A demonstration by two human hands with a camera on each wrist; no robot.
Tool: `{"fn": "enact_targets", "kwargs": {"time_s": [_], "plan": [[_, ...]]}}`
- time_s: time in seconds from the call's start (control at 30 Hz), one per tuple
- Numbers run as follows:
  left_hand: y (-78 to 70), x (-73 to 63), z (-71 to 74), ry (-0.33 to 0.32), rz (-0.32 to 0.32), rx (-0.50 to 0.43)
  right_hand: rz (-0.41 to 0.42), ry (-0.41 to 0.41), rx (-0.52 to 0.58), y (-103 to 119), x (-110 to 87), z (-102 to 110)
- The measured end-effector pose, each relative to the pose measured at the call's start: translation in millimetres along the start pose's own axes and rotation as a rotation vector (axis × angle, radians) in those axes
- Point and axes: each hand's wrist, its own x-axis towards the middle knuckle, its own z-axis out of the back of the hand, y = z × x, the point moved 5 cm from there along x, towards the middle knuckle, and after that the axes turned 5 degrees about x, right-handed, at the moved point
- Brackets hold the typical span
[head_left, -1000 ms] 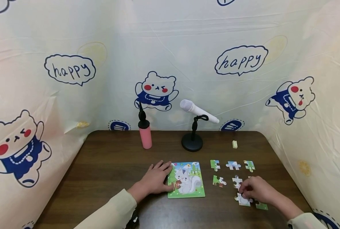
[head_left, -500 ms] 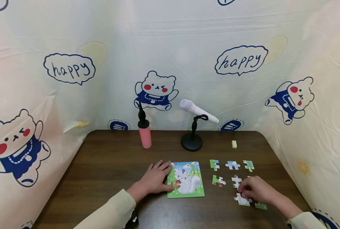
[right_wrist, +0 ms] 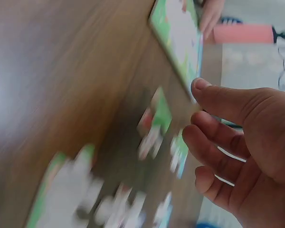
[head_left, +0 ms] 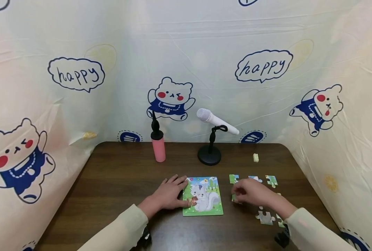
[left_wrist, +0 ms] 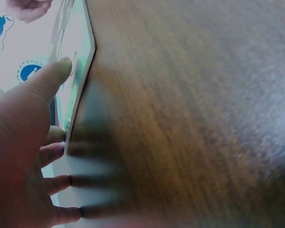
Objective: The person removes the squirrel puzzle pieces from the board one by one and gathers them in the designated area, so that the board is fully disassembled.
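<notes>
My left hand [head_left: 169,194] lies with spread fingers at the left edge of a picture puzzle board [head_left: 215,209] showing a white squirrel. Its thumb rests on the board's face in the left wrist view. Over the loose jigsaw pieces to the board's right hovers my right hand [head_left: 252,191], fingers loosely bent and nothing between them. Just below its fingertips a green-and-white jigsaw piece [right_wrist: 160,116] lies on the table. Other pieces show around the hand: one at upper left [head_left: 233,178], one at upper right [head_left: 271,180] and a white one [head_left: 265,218] nearer me. The right hand partly hides several pieces.
Toward the back of the brown table [head_left: 117,174] stand a pink hand pump [head_left: 159,150] with a black top and a white microphone [head_left: 218,122] on a black stand [head_left: 209,156]. A cream toy brick [head_left: 256,158] lies at the back right. A printed curtain encloses the table.
My right hand has moved left and away from me, from the near right pieces to above the piece closest to the board. The left hand has stayed in place.
</notes>
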Motion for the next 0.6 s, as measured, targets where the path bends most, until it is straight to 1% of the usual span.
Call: {"fn": "enact_targets", "kwargs": {"time_s": [0.07,0.17,0.3,0.43,0.6], "plan": [[0.5,0.9,1.8,0.008,-0.004,-0.005,0.016,0.013,-0.022,12,15.8,-6],[1.1,1.3,3.3,0.02,-0.008,-0.036,0.043,0.039,-0.037,30,36.6,-19],[3.4,1.6,3.4,0.017,-0.011,-0.08,0.068,0.072,-0.052,47,58.4,-39],[8.6,2.9,4.8,-0.012,-0.005,-0.066,0.093,0.086,-0.075,59,74.3,-57],[14.4,3.9,8.2,-0.036,0.012,-0.057,0.139,0.084,-0.089,71,86.7,-72]]}}
